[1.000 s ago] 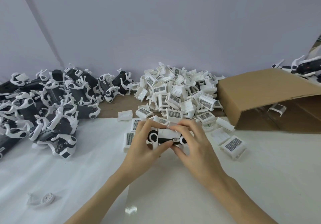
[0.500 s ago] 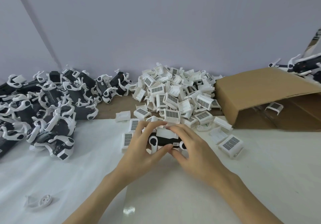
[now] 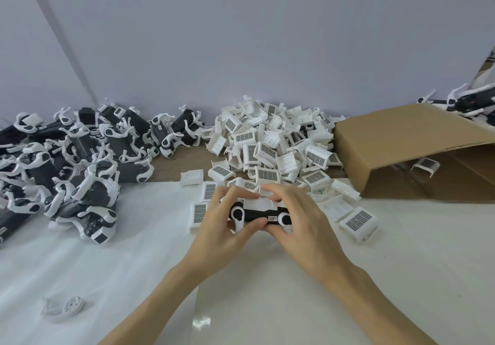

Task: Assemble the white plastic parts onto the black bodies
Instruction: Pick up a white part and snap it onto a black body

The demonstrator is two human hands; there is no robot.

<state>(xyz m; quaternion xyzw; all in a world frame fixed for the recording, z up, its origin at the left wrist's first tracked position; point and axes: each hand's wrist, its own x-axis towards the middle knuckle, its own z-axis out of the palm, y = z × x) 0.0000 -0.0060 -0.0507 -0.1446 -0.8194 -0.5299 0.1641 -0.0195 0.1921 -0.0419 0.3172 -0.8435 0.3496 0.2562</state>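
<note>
Both hands on one black body (image 3: 255,214) | long axis left-right, centred | left hand (image 3: 223,227) grips left end, right hand (image 3: 300,221) right | white part (image 3: 261,205) on top (seating looks unfinished)

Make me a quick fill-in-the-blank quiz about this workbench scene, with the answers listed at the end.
1. Both hands, left hand and right hand, hold one ____ body.
2. The heap of white parts lies against the ____.
3. The cardboard box lies on the person's ____ side.
4. The pile of black bodies lies on the person's ____ side.

Answers: black; wall; right; left
</note>
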